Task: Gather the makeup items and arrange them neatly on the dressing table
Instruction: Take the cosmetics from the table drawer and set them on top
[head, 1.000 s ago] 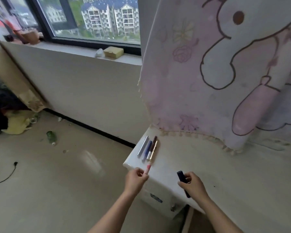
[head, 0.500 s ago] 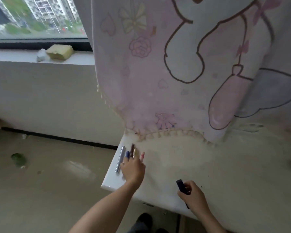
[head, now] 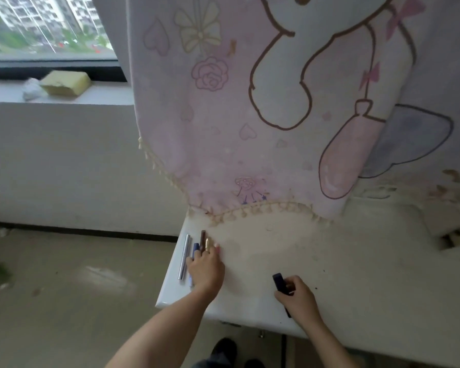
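Sticks [head: 184, 257] point away under your left hand [head: 205, 268], hold unclear; your right hand [head: 298, 298] grips the dark tube [head: 278, 282] to their right.

Bare-armed on both sides: left forearm [head: 170, 330] and right forearm [head: 329, 341] uncovered all the way down to the bottom edge of the frame, left hand [head: 206, 269] and right hand [head: 296, 298] likewise uncovered. Wearing dark, round-toed shoes [head: 225, 347], seen at bottom centre between the arms, with a strip of grey-blue trouser fabric [head: 206, 364] at the very bottom edge, blurred.
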A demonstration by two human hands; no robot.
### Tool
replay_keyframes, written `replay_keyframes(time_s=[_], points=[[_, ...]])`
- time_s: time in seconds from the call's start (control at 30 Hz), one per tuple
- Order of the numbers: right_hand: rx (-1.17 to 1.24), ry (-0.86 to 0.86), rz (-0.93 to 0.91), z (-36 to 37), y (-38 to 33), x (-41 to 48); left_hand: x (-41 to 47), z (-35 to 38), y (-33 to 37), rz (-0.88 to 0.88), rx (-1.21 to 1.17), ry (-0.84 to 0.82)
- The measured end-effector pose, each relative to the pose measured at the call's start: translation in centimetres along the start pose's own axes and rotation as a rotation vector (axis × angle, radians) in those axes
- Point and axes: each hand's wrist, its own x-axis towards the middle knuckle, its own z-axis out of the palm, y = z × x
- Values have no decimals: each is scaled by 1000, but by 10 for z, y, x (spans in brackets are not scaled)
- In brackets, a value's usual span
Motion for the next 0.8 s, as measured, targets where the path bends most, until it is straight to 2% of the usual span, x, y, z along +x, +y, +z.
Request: replay_keyframes(time_s=[0.07, 0.17, 0.33, 0.43, 0.6, 0.8], points=[[-8, 1, -7, 7, -8, 3, -2, -3, -1, 4, 15, -16], [-10, -6, 2, 24, -27, 12, -9, -11, -8, 6, -50, 67], [-115, -16, -5, 62, -62, 36, -10, -15, -62, 18, -69, 154], [-169, -11, 13, 84, -78, 46, -8, -12, -89, -17, -104, 61], [-258, 18, 27, 105, -93, 60, -5, -7, -111, 86, -158, 11], [-338, 47, 26, 116, -96, 66, -3, -6, -115, 101, -237, -38]])
